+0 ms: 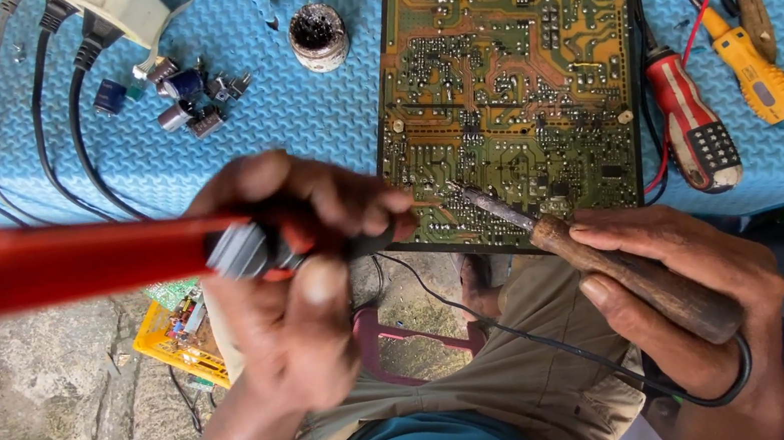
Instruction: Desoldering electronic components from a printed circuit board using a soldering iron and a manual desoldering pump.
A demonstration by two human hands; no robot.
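1. Soldering iron with a brown wooden handle sits in the right hand; its long axis runs diagonally from the lower right up to the upper left, and its metal tip points onto the near edge of the circuit board.
2. Right-hand fingers are curled tight around the wooden handle, thumb on top, and a black cord loops out below the wrist.
3. Left hand is closed around a desoldering pump, a red barrel with a grey collar. Its long axis lies nearly level, with the red end pointing left and the dark nozzle end pointing right toward the board's near left corner.
4. Left thumb presses on the pump near the collar while the other fingers wrap over the dark front part.
5. Circuit board lies solder side up on a blue textured mat, its longer side running away from the person.
6. Right of the board lie a red-handled screwdriver and a yellow-handled screwdriver.
7. Left of the board sit a small round tin, a cluster of loose capacitors and several black cables.
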